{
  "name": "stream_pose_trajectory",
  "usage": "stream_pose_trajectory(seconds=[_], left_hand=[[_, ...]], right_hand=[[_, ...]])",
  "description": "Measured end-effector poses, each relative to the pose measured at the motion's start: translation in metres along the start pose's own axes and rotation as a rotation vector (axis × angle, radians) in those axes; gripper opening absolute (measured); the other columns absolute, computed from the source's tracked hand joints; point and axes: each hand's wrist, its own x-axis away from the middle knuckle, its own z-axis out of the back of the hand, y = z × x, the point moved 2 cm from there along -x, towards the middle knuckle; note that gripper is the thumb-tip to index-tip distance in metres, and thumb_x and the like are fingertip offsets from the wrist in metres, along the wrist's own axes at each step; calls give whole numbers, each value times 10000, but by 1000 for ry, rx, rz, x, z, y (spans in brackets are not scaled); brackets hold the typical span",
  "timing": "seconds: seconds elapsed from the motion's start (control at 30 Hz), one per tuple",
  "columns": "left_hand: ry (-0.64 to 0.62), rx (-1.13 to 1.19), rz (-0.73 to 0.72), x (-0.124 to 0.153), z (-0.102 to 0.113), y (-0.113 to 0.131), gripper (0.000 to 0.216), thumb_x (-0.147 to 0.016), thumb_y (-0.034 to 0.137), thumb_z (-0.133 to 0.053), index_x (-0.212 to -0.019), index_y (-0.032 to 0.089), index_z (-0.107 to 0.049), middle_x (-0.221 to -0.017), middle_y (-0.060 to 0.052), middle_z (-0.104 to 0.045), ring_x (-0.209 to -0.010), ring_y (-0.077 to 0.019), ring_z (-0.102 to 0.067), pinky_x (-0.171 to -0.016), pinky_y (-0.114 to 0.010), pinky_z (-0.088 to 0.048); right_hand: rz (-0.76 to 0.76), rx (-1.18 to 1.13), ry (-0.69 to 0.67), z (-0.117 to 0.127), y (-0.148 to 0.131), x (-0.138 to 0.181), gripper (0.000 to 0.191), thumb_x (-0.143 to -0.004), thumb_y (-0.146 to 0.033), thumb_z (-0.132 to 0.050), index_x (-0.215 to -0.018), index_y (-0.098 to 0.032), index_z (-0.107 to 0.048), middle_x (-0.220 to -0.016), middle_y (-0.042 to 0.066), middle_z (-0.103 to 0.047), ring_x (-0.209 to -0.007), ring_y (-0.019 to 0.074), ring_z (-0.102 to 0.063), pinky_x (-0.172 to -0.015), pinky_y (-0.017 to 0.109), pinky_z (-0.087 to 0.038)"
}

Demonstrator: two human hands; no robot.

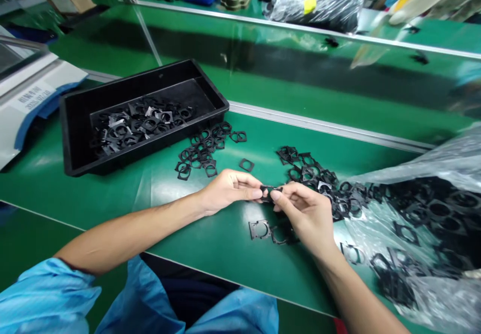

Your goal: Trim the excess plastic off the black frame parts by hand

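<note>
Between my two hands is a small black plastic frame [267,192], held up above the green table. My left hand [231,192] pinches its left end between thumb and fingers. At its right end, my right hand [306,206] grips it the same way. Fingertips cover much of the piece, so its full shape is hidden. Just below my right hand lie a square frame with a round opening [259,229] and a second frame [278,234], partly covered by the hand. One single black frame [246,164] lies flat beyond my hands.
A black tray [146,158] with many frames stands at the left, a loose pile of frames [203,148] beside it. More frames [311,168] spread rightward to a clear plastic bag [443,158]. A metal-edged divider [330,129] runs behind. A white machine [30,98] sits far left.
</note>
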Motion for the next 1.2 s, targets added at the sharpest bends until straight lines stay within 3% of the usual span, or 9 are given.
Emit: stream_pose_trajectory(seconds=[0.23,0.57,0.77,0.9,0.97,1.07,1.2], left_hand=[[-42,24,-7,0,-3,6,453,-593,395,-953,-811,98,-689,-742,-51,-757,-647,-159,-738,-687,-281,-600],[117,-202,-187,-2,3,5,334,-682,356,-883,-836,107,-723,-677,-26,-719,-597,-142,-707,-610,-231,-553],[95,-316,-239,2,2,7,233,-797,327,-784,-835,126,-673,-718,-17,-692,-604,-109,-662,-610,-216,-514],[87,-478,-371,7,-3,9,276,-792,259,-792,-1034,158,-706,-944,-44,-711,-807,-117,-646,-725,-218,-501],[52,-528,-418,8,-4,10,267,-816,251,-770,-1065,166,-720,-970,-45,-697,-794,-107,-615,-716,-217,-484],[17,-522,-377,8,-4,8,182,-859,234,-705,-1018,154,-743,-881,-30,-660,-732,-97,-596,-670,-215,-481],[-1,-417,-198,4,-3,3,199,-798,265,-774,-936,130,-724,-775,-8,-651,-687,-100,-625,-650,-214,-501]], right_hand=[[-125,-124,-34,0,-1,-1,382,-696,-487,-883,-663,-189,-647,-530,-14,-621,-469,107,-543,-475,220,-438],[-113,-150,-46,-1,5,-2,312,-711,-456,-877,-808,-197,-733,-608,-12,-658,-533,116,-594,-545,232,-514],[-28,-50,-41,-2,7,0,289,-797,-482,-804,-853,-210,-723,-776,33,-726,-643,168,-684,-645,290,-588],[126,177,-47,-1,3,2,203,-901,-412,-704,-900,-212,-741,-763,38,-707,-653,177,-672,-630,294,-567],[208,300,-87,-2,1,3,181,-923,-368,-678,-878,-213,-760,-779,45,-709,-682,178,-664,-647,298,-559],[214,273,-94,-4,1,4,163,-914,-359,-696,-886,-207,-747,-782,42,-728,-676,172,-672,-655,293,-574],[152,145,8,-1,2,5,214,-873,-406,-752,-902,-200,-702,-796,36,-738,-686,166,-700,-673,283,-608]])
